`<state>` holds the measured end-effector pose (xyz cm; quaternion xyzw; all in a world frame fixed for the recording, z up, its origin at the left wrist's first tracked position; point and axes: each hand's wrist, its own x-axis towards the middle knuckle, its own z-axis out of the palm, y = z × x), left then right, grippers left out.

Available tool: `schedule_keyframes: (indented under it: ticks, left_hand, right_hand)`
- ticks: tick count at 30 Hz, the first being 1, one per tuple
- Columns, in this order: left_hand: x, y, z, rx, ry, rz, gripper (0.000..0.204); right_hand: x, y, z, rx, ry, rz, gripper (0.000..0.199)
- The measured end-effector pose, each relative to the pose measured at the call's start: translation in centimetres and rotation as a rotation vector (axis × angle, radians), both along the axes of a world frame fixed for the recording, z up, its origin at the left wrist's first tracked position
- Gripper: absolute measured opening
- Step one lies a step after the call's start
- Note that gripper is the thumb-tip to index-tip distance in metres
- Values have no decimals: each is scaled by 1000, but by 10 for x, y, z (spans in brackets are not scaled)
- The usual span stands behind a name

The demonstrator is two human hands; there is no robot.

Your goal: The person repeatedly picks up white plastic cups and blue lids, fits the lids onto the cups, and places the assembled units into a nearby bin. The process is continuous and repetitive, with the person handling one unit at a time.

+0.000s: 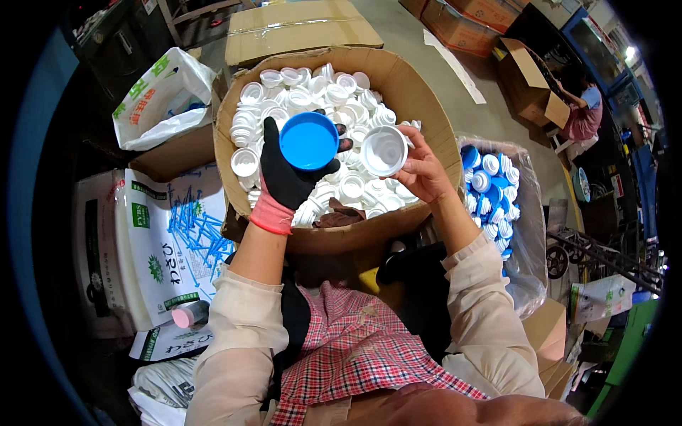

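A red checked apron was seen nearest, flanked by two pale sleeves pushed back from the wrists. Beyond it, a round blue cap was grasped by the left hand, which was covered by a black glove with a pink cuff. A white cap was gripped at its side by the bare right hand. The two caps were held near each other, a small gap being left between them, over a large cardboard box. The box was heaped with white caps, on which a crumpled brown piece was laid at the near side.

To the left, thin blue sticks were scattered on a printed white sheet. To the right, blue-and-white pieces were piled in a container lined with clear plastic.

Farther off, a white plastic bag was stood at the left, and a closed carton was placed behind the box. At the far right, a co-worker was seen beside an open carton.
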<state>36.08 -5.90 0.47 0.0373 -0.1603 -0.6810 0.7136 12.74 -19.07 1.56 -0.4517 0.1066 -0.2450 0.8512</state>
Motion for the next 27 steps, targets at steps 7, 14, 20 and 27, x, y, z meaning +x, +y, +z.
schedule_keyframes:
  ticks: [7,14,20,27]
  left_hand:
    - [-46,-3,4,1,-481,210,49]
    - [-68,-11,-10,-107,-1254,563,40]
    - [-70,-17,-13,54,-1090,435,51]
    - [-68,-21,-26,-25,-1208,597,49]
  right_hand:
    - [-1,51,38,-809,83,-382,63]
    - [5,55,34,-1611,246,-571,72]
    - [3,52,33,-1622,273,-557,70]
    - [4,54,32,-1634,288,-565,70]
